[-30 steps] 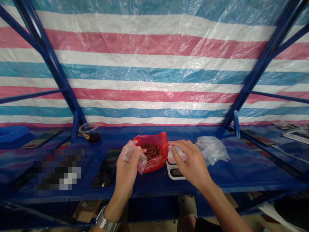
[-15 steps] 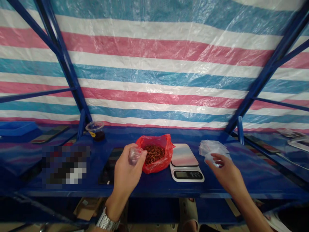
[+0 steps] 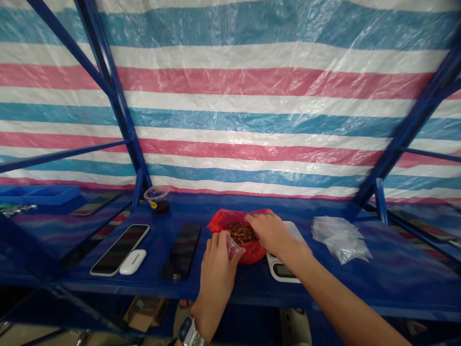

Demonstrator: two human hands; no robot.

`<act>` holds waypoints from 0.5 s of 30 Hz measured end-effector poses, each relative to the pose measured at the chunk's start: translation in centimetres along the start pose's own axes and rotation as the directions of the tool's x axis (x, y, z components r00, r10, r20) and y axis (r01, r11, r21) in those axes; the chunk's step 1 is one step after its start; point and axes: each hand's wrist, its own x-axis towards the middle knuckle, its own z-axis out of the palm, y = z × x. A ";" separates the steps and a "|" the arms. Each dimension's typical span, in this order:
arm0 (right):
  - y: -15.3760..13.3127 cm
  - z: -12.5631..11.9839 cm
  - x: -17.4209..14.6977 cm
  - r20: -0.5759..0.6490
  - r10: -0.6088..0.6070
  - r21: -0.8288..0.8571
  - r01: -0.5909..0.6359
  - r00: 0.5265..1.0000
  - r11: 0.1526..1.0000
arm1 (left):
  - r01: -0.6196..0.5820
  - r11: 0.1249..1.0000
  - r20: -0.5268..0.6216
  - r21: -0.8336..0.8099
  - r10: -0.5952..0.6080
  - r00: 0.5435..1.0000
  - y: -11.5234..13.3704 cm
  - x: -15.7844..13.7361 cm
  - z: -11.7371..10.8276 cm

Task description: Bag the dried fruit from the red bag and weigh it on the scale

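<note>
Pinching from the red bag [image 3: 248,252] works best if the right hand [image 3: 268,230] dips in while the left hand [image 3: 218,269] grips the small clear pouch [image 3: 232,246] mouth-up at nine o'clock.

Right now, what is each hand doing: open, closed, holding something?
Left hand: closed on a small clear bag.
Right hand: fingers in the red bag of brown bits; grip cannot be told.

A big plastic sheet [image 3: 252,96] with blue, white and pink stripes hangs behind as the wall (it looks shiny and crinkly). Dark blue metal bars [image 3: 118,110] slant up on both sides. The blue worktop [image 3: 396,274] runs across. Brown floor [image 3: 21,336] shows underneath.
</note>
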 end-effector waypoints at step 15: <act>0.8 6.1 0.9 -0.132 0.048 0.609 0.043 0.990 0.792 | 0.177 0.846 0.160 -0.503 -0.111 0.981 -0.5 1.2 0.4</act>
